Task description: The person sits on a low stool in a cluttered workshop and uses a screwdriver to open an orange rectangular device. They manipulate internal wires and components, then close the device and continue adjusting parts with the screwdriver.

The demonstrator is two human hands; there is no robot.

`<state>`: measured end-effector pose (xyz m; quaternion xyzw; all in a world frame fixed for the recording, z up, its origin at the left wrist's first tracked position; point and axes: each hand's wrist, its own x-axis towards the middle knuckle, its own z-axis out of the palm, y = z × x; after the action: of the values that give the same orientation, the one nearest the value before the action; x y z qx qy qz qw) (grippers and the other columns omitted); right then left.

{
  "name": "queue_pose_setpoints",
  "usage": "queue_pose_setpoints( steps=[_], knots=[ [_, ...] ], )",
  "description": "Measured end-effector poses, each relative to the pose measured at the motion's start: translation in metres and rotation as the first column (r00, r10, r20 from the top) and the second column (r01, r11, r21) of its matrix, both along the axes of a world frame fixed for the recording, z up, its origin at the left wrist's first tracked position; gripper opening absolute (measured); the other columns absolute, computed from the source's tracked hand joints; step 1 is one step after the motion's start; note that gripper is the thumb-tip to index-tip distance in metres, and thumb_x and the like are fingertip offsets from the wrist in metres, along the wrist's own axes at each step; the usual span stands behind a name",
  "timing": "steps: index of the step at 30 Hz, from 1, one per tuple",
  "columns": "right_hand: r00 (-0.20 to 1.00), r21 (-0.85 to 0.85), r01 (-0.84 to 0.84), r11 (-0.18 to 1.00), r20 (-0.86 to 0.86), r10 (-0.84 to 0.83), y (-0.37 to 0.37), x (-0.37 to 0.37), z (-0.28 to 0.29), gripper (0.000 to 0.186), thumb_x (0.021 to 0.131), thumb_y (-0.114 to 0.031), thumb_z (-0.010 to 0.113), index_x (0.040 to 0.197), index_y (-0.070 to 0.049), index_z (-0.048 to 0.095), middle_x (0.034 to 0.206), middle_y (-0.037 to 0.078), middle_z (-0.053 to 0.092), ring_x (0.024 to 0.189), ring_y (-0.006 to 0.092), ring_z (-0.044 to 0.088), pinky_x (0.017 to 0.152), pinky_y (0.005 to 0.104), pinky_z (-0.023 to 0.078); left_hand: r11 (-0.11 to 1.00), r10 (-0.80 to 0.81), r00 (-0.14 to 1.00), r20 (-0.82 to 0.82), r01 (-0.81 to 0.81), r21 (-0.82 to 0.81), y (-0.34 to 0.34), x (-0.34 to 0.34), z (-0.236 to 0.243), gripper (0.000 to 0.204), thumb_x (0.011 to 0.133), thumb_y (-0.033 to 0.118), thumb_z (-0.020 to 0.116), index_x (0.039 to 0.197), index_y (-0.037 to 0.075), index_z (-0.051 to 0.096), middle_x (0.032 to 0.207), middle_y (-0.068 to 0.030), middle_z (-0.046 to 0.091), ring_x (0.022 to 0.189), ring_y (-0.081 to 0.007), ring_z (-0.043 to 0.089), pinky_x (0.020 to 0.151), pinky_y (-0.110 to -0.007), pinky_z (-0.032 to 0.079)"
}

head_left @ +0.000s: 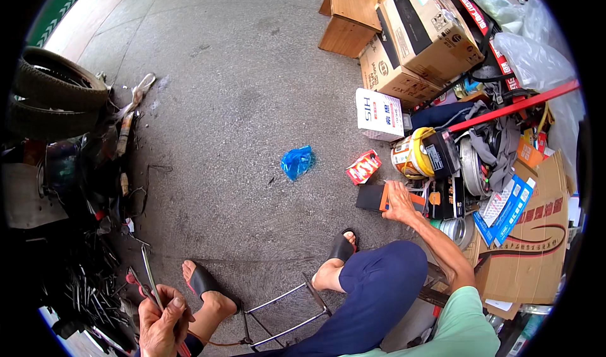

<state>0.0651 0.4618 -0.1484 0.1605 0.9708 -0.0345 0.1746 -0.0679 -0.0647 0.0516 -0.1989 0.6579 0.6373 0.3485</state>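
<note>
In the lower left of the head view, my left hand [163, 320] is closed around a thin silver rod [150, 269] and a slender tool with red parts [137, 281]. At the right, my right hand [399, 203] grips the top of a black and orange box [368, 197] on the ground, among piled items. Just beyond it lies a small red-and-white box [363, 166]. A crumpled blue plastic bag [297, 161] rests on the pavement near the centre. Between my sandalled feet, a low metal frame [278, 300] is partly visible.
Stacked tyres [57, 89] and dark clutter line the left. A wooden stool [349, 19], cardboard boxes [421, 23], a white box [380, 113], a yellow-rimmed bucket [410, 152], plastic sacks [530, 54], a red bar [555, 91] and flattened cardboard [524, 275] crowd the right.
</note>
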Motion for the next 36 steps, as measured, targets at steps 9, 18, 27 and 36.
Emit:
queue_pose_setpoints(
  steps=[9, 18, 27, 36],
  knots=[
    [0.954, -0.039, -0.286, 0.957, -0.103, 0.281, -0.084, -0.053, -0.004, 0.065, 0.046, -0.010, 0.074, 0.102, -0.001, 0.044, 0.096, 0.013, 0.049, 0.094, 0.0291, 0.048, 0.079, 0.0394, 0.036, 0.997, 0.027, 0.996, 0.083, -0.021, -0.081, -0.011, 0.014, 0.017, 0.006, 0.089, 0.011, 0.056, 0.090, 0.007, 0.051, 0.060, 0.0037, 0.046, 0.044, -0.0031, 0.038, 0.036, -0.015, 0.026],
    [0.942, -0.042, -0.303, 0.952, -0.167, 0.292, -0.139, -0.083, -0.021, 0.075, 0.048, -0.021, 0.080, 0.110, -0.001, 0.042, 0.100, 0.014, 0.049, 0.097, 0.0279, 0.048, 0.079, 0.0412, 0.038, 0.988, -0.124, 0.992, -0.036, 0.119, -0.101, 0.033, -0.010, -0.005, 0.007, 0.088, 0.016, 0.058, 0.084, 0.012, 0.055, 0.057, 0.0036, 0.048, 0.038, -0.0038, 0.037, 0.033, -0.017, 0.026],
    [0.974, -0.486, -0.188, 0.853, 0.018, 0.225, -0.126, -0.117, -0.007, 0.079, 0.049, -0.046, 0.077, 0.107, 0.002, 0.052, 0.098, 0.019, 0.056, 0.092, 0.0339, 0.056, 0.076, 0.0444, 0.044, 0.959, -0.213, 0.977, -0.023, 0.204, -0.196, 0.053, -0.010, -0.014, 0.010, 0.088, 0.020, 0.059, 0.084, 0.012, 0.055, 0.055, 0.0029, 0.048, 0.036, -0.0044, 0.036, 0.031, -0.018, 0.026],
    [0.853, -0.572, 0.412, 0.709, 0.516, -0.079, -0.062, -0.124, -0.034, 0.084, 0.072, -0.074, 0.045, 0.116, -0.005, 0.060, 0.126, 0.018, 0.053, 0.116, 0.0362, 0.050, 0.093, 0.0478, 0.040, 0.949, -0.269, 0.962, -0.046, 0.257, -0.184, 0.069, -0.015, -0.010, 0.010, 0.088, 0.019, 0.059, 0.084, 0.011, 0.055, 0.054, 0.0024, 0.048, 0.036, -0.0052, 0.036, 0.032, -0.019, 0.026]
  ],
)
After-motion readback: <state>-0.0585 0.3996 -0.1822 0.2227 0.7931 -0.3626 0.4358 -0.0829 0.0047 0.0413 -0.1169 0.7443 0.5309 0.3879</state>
